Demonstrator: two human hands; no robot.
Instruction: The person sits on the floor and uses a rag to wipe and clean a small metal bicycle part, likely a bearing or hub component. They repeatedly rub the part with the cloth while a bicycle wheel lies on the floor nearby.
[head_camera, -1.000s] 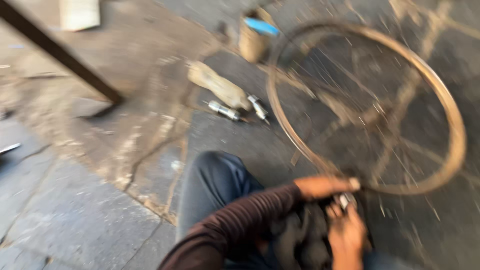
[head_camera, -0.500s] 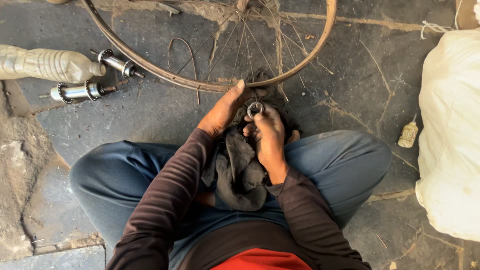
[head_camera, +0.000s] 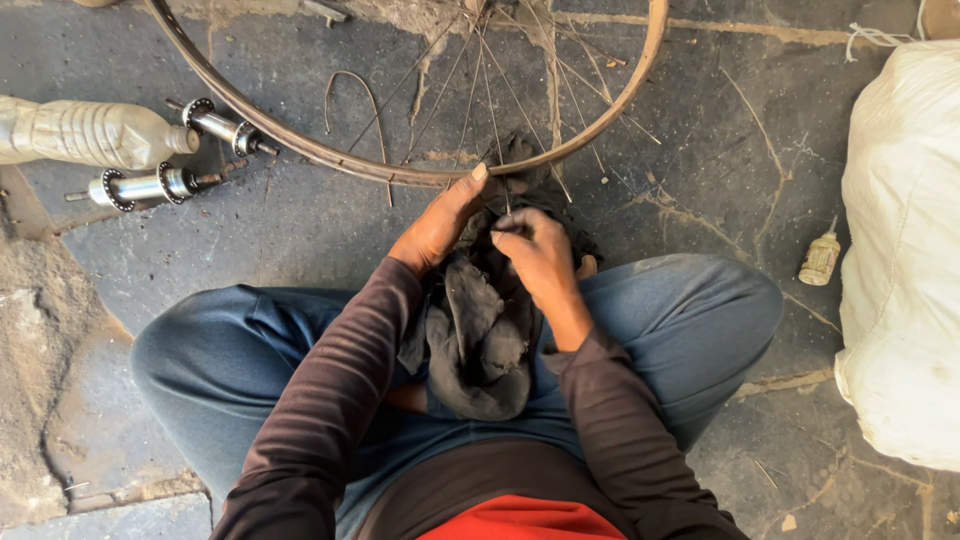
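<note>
At the far left a clear plastic bottle lies on its side on the stone floor, and just right of it two metal wheel hubs lie with their axles running roughly left to right, one above the other, well apart from the hands. Nearer, the person sits cross-legged in blue trousers, both dark sleeves reaching forward to the middle of the scene. The left hand is stretched long and fairly flat, its fingertips pointing far and to the right so that they reach the near edge of the bicycle rim; its palm rests against the dark rag. The right hand sits just beside it, curled narrow and pinching into the rag's upper folds; whether a small part is wrapped inside cannot be told. The rag hangs from both hands down into the lap, its long axis running near to far. The rim lies flat on the floor directly beyond the hands, loose spokes fanning toward them. Further right stand a small glue-like bottle and a bulging white sack.
</note>
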